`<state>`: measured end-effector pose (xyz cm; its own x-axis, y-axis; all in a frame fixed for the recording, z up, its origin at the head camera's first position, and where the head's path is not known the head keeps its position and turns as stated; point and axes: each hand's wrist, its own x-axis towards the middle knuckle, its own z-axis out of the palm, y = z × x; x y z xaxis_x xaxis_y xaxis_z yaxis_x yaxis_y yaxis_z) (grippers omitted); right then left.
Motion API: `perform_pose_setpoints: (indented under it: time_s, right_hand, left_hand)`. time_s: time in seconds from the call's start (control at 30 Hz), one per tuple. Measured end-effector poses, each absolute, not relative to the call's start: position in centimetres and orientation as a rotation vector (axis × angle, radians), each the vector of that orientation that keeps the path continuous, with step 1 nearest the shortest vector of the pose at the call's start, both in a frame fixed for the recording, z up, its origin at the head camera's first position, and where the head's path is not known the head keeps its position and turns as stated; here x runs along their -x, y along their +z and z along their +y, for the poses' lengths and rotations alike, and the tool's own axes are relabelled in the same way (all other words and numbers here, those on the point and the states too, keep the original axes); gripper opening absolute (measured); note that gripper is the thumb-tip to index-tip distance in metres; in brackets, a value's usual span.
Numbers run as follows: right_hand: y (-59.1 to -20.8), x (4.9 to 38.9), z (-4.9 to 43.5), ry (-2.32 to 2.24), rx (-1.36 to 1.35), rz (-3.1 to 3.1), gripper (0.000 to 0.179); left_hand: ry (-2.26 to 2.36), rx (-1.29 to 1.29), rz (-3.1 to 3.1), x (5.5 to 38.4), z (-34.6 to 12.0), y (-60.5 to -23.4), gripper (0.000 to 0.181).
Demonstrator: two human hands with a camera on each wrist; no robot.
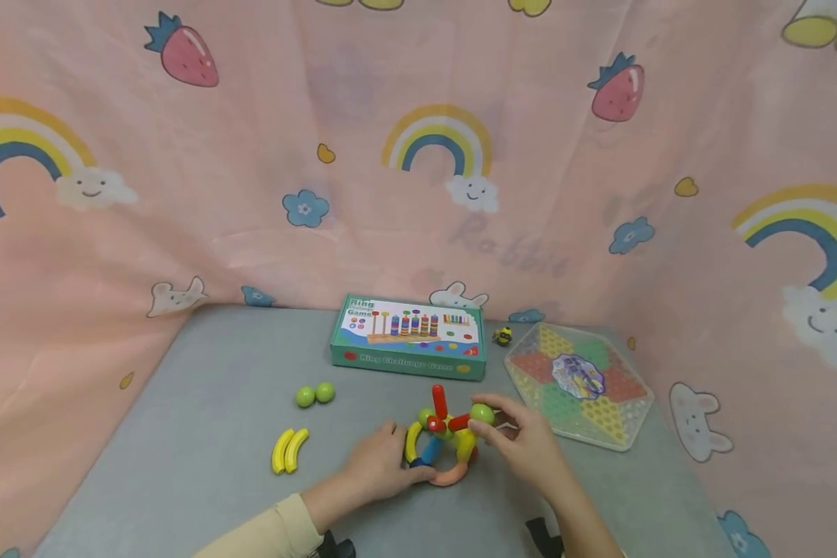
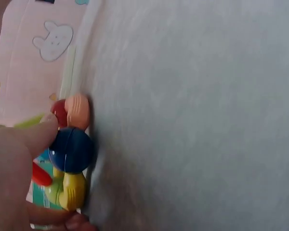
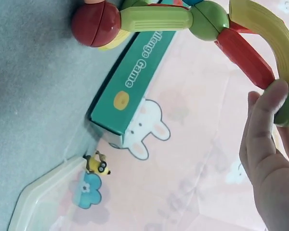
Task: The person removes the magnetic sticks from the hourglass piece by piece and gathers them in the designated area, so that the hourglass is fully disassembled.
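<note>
A toy structure of coloured rods and balls [image 1: 449, 473] stands on the table in front of me. My left hand [image 1: 379, 467] holds its left side low down, thumb by the dark blue ball [image 2: 71, 150] and fingers near a curved yellow rod [image 2: 73, 191]. On the structure's upper right, my right hand [image 1: 523, 438] pinches a green ball [image 1: 483, 413] between thumb and fingertips. That ball meets the end of a red rod [image 3: 245, 57] and a curved yellow rod [image 3: 272, 36]. Another red rod [image 1: 439, 401] sticks up from the top.
Two green balls [image 1: 305, 397] and two curved yellow rods [image 1: 283, 451] lie to the left. Behind stands a green game box [image 1: 408, 363]. A small bee figure [image 1: 503, 336] and a hexagonal board in a clear case [image 1: 565, 422] are at the right. A patterned pink cloth [image 1: 251, 139] hangs behind.
</note>
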<state>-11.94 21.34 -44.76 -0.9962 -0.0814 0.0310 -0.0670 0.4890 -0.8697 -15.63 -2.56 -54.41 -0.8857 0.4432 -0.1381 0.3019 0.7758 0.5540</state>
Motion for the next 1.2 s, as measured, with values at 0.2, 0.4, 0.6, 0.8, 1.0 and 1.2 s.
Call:
perform_pose_setpoints:
  time_s: [0.2,0.4,0.6,0.8,1.0,1.2]
  right_hand:
    - [-44.8,11.5,22.1,-1.575,0.306,2.601,0.042]
    - [-44.8,11.3,21.8,-1.506,0.291,2.608,0.042]
    - [-44.9,11.4,21.3,-1.495,0.284,2.659,0.038]
    - [-45.1,11.6,21.0,-1.504,0.244,2.681,0.038]
    - [-45.0,11.7,20.9,-1.511,0.230,2.693,0.039]
    - [-44.9,11.7,20.9,-1.528,0.284,2.707,0.038]
  left_hand:
    - [0.997,-0.656,2.609,17.4,-3.6,-54.9,0.069]
    - [1.096,-0.744,2.586,18.0,-4.4,-54.9,0.053]
    - [1.139,-0.728,2.537,18.6,-4.5,-55.2,0.045]
    - [1.422,-0.804,2.679,18.3,-4.9,-53.5,0.030]
    - [2.017,-1.354,2.729,17.1,-5.0,-50.2,0.003]
    - [1.823,-1.682,2.706,15.5,-4.0,-48.1,0.014]
